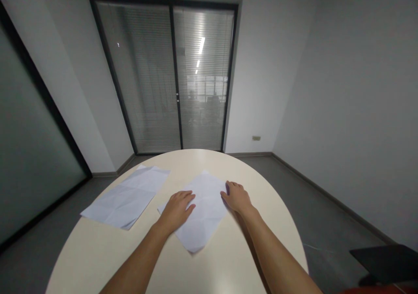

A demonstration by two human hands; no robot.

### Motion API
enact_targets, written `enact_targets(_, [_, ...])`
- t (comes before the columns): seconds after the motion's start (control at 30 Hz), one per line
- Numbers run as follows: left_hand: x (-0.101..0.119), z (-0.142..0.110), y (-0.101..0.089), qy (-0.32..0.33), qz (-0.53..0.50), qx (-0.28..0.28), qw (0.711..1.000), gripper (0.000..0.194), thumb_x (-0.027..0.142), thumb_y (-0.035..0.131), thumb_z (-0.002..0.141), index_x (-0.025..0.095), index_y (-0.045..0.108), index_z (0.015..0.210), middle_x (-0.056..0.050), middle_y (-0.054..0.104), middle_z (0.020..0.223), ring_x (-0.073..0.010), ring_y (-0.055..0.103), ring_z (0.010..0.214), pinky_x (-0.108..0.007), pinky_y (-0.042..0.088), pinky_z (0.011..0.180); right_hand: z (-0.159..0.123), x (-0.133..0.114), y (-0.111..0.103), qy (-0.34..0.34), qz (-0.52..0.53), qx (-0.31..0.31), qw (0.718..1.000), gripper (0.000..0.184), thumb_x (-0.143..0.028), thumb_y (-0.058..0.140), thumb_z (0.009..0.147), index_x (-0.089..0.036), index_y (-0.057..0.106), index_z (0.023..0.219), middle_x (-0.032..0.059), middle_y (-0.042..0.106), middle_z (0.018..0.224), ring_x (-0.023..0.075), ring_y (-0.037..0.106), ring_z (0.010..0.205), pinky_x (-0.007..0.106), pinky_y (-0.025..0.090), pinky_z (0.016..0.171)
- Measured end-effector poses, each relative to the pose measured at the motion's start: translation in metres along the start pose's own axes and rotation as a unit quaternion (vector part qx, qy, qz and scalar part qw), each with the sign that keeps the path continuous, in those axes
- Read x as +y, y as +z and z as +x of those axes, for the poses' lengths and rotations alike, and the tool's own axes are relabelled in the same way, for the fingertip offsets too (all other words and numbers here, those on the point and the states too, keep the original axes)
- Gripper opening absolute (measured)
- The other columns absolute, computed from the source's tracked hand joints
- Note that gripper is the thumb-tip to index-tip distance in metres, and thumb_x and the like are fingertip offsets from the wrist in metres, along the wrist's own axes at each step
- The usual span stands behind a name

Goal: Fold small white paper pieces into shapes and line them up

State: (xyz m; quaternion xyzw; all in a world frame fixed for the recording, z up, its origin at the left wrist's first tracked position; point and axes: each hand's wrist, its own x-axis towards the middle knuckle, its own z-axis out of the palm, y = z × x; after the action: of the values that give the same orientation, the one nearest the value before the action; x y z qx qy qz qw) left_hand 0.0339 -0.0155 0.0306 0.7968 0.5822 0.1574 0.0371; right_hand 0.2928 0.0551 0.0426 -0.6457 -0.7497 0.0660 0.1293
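Observation:
A creased white sheet of paper (204, 215) lies turned cornerwise on the round table, between my two hands. My left hand (178, 209) rests over its left side, palm down, fingers stretched out and thumb apart. At the sheet's right corner is my right hand (237, 196), with its thumb and fingers spread and the fingertips bent down toward the tabletop; nothing shows in its grasp. Further left lie more white sheets (127, 198), creased and slightly overlapping, apart from both hands.
The cream round table (261, 215) has its curved edge all around. Beyond it stands a glass door (202, 89) with blinds. A dark flat object (387, 261), perhaps part of a chair, is at the lower right. Walls stand at both sides.

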Motion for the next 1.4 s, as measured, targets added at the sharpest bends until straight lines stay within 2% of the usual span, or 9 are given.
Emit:
enact_targets(0.1, [0.003,0.000,0.000,0.018,-0.004,0.017,1.000,0.038,0.034,0.048,0.098,0.023,0.066,0.130,-0.007,0.064,0.138,-0.0236,0.056,0.128,-0.040,0.038,0.114,0.001,-0.002,-0.003,0.006,-0.011,0.027,1.000,0.054,-0.039,0.054,0.092,-0.016,0.056,0.141,0.0167,0.051,0.149,0.0361,0.046,0.133,0.046,0.041,0.104])
enact_targets(0.23, [0.006,-0.002,0.001,-0.003,0.032,0.002,0.999,0.046,0.041,0.044,0.099,0.023,0.061,0.138,-0.007,0.054,0.150,-0.0289,0.048,0.137,-0.046,0.034,0.116,-0.003,-0.014,-0.007,-0.027,0.023,0.054,0.998,0.046,-0.033,0.048,0.094,-0.016,0.062,0.134,0.0151,0.060,0.140,0.0331,0.052,0.126,0.043,0.041,0.105])
enact_targets(0.4, [0.008,-0.004,-0.004,-0.059,0.075,0.010,0.995,0.048,0.043,0.039,0.100,0.026,0.059,0.141,-0.009,0.054,0.149,-0.0324,0.049,0.132,-0.050,0.034,0.112,-0.017,-0.034,-0.007,-0.281,0.150,-0.053,0.946,0.045,-0.043,0.052,0.095,-0.020,0.066,0.131,0.0095,0.066,0.133,0.0241,0.059,0.122,0.034,0.040,0.109])
enact_targets(0.47, [0.006,-0.004,-0.004,-0.078,0.081,0.017,0.994,0.049,0.044,0.040,0.099,0.025,0.059,0.141,-0.012,0.056,0.146,-0.0325,0.049,0.131,-0.050,0.036,0.111,-0.021,-0.037,-0.006,-0.333,0.155,-0.095,0.925,0.052,-0.053,0.059,0.091,-0.022,0.065,0.133,0.0102,0.062,0.139,0.0257,0.055,0.129,0.038,0.035,0.114])
enact_targets(0.6, [-0.003,-0.003,-0.001,-0.079,0.051,0.025,0.995,0.052,0.046,0.040,0.100,0.021,0.058,0.141,-0.014,0.057,0.143,-0.0301,0.047,0.135,-0.045,0.036,0.114,-0.022,-0.034,-0.004,-0.300,0.125,-0.165,0.931,0.085,-0.071,0.070,0.075,-0.028,0.053,0.146,0.0117,0.041,0.159,0.0346,0.032,0.148,0.058,0.011,0.122])
enact_targets(0.7, [-0.011,-0.003,0.001,-0.046,-0.002,-0.002,0.999,0.053,0.048,0.039,0.101,0.021,0.056,0.143,-0.011,0.049,0.153,-0.0284,0.038,0.145,-0.044,0.029,0.120,-0.021,-0.030,-0.004,-0.271,0.120,-0.184,0.937,0.093,-0.074,0.068,0.075,-0.029,0.044,0.153,0.0114,0.032,0.163,0.0351,0.021,0.153,0.061,0.005,0.122])
enact_targets(0.93, [-0.011,-0.010,-0.011,0.011,-0.037,-0.079,0.996,0.064,0.060,0.056,0.091,0.030,0.050,0.148,-0.006,0.034,0.164,-0.0335,0.020,0.154,-0.057,0.015,0.124,-0.022,-0.026,-0.011,-0.261,0.100,-0.162,0.946,0.090,-0.075,0.061,0.080,-0.026,0.042,0.154,0.0119,0.030,0.164,0.0368,0.020,0.153,0.061,0.008,0.122])
enact_targets(1.17, [-0.013,-0.009,-0.012,0.037,-0.037,-0.046,0.998,0.051,0.050,0.054,0.094,0.030,0.058,0.141,-0.004,0.047,0.156,-0.0289,0.033,0.150,-0.051,0.019,0.125,-0.021,-0.025,-0.016,-0.277,0.084,-0.134,0.948,0.076,-0.072,0.052,0.088,-0.025,0.053,0.147,0.0160,0.041,0.158,0.0369,0.032,0.148,0.059,0.016,0.120])
enact_targets(1.4, [-0.017,-0.008,-0.011,0.049,-0.075,-0.045,0.995,0.055,0.051,0.064,0.088,0.026,0.063,0.137,-0.008,0.047,0.156,-0.0326,0.035,0.149,-0.050,0.029,0.122,-0.019,-0.023,-0.013,-0.286,0.076,-0.145,0.944,0.085,-0.077,0.064,0.077,-0.029,0.054,0.146,0.0166,0.037,0.160,0.0433,0.029,0.148,0.063,0.017,0.118])
